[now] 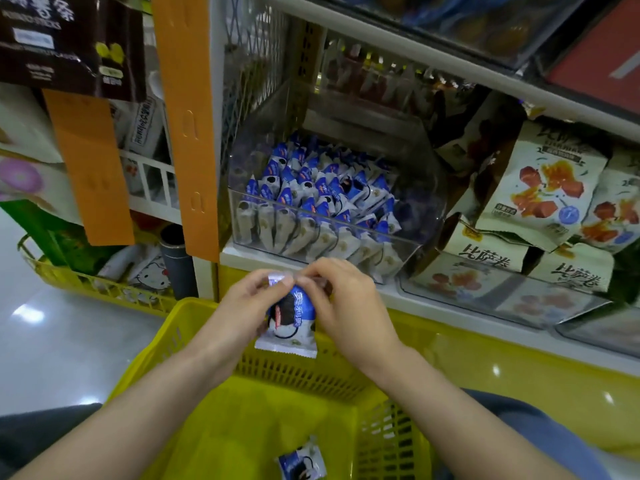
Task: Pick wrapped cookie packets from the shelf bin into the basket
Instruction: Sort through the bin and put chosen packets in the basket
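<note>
Both hands hold one blue-and-white cookie packet (290, 322) upright above the far rim of the yellow basket (194, 327). My left hand (247, 301) pinches its top left corner; my right hand (334, 296) pinches its top right and wraps the side. Another cookie packet (302, 463) lies on the basket floor. Just beyond the hands, on the shelf, the clear shelf bin (426, 188) holds several more packets of the same kind (311, 199).
Cream snack bags (540, 188) are piled to the right of the bin. An orange upright post (187, 116) stands left of it. A second yellow basket (86, 282) with goods sits on the floor at left. A white shelf edge (433, 303) runs under the bin.
</note>
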Motion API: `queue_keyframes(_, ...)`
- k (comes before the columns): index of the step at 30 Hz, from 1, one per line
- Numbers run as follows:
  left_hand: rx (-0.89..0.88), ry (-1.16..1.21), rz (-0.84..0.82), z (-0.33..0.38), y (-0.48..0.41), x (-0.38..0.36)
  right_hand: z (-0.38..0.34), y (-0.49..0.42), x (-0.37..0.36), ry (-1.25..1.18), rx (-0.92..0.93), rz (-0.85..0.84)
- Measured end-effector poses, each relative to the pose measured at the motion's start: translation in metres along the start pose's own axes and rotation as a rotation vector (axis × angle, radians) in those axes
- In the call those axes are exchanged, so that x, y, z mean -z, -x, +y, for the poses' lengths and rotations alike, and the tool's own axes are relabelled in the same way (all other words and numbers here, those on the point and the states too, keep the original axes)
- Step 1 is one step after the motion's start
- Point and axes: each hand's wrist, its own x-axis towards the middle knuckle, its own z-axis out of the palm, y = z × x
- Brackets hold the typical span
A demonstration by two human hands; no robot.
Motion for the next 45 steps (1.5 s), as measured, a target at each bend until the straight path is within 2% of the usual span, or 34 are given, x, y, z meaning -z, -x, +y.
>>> queue_keyframes(3, -0.027, -0.053, 0.038, -0.001, 0.001, -0.003, 0.006, -0.003, 0.006, -0.227, -0.235, 0.102)
queue_keyframes(6, -0.120, 0.016, 0.155, 0.002, 0.002, -0.001, 0.013, -0.004, 0.009, -0.503, -0.471, 0.105)
queue_keyframes(9, -0.198, 0.069, 0.196, 0.004, 0.002, 0.003, 0.011, 0.001, 0.009, -0.732, -0.628, -0.030)
queue_keyframes(11, -0.232, 0.043, 0.209, 0.002, 0.002, 0.004, 0.009, 0.007, 0.007, -0.732, -0.657, -0.187)
queue_keyframes(13, -0.262, -0.003, 0.212, 0.000, 0.001, 0.005, 0.010, 0.012, 0.006, -0.560, -0.599, -0.355)
queue_keyframes(15, -0.302, -0.107, 0.199, -0.002, 0.001, 0.004, 0.009, 0.015, 0.005, -0.409, -0.491, -0.409)
queue_keyframes(17, -0.327, -0.197, 0.177, -0.003, 0.000, 0.002, 0.007, 0.015, 0.006, -0.412, -0.434, -0.352)
queue_keyframes(20, -0.308, -0.171, 0.165, -0.005, 0.001, -0.001, 0.007, 0.012, 0.005, -0.463, -0.423, -0.278)
queue_keyframes(24, -0.226, -0.097, 0.158, -0.010, 0.003, 0.001, 0.010, 0.011, 0.005, -0.469, -0.471, -0.319)
queue_keyframes(26, -0.215, -0.128, 0.161, -0.011, 0.003, 0.001, 0.011, 0.011, 0.002, -0.463, -0.450, -0.332)
queue_keyframes(28, -0.223, -0.190, 0.156, -0.011, 0.002, 0.001, 0.009, 0.012, 0.000, -0.461, -0.399, -0.278)
queue_keyframes(32, -0.246, -0.331, 0.099, -0.012, 0.001, 0.001, 0.009, 0.013, 0.000, -0.303, -0.297, -0.201)
queue_keyframes(35, -0.259, -0.425, 0.064, -0.014, 0.000, 0.004, 0.008, 0.015, 0.004, -0.134, -0.148, -0.190)
queue_keyframes(40, -0.123, -0.298, -0.011, -0.012, -0.002, 0.003, 0.006, 0.015, 0.010, 0.116, 0.046, -0.179)
queue_keyframes(43, -0.138, -0.241, -0.001, -0.010, -0.003, 0.000, 0.004, 0.016, 0.011, 0.134, 0.037, -0.115)
queue_keyframes(45, -0.222, -0.280, 0.119, -0.008, -0.002, -0.001, 0.005, 0.016, 0.010, 0.072, -0.044, -0.021)
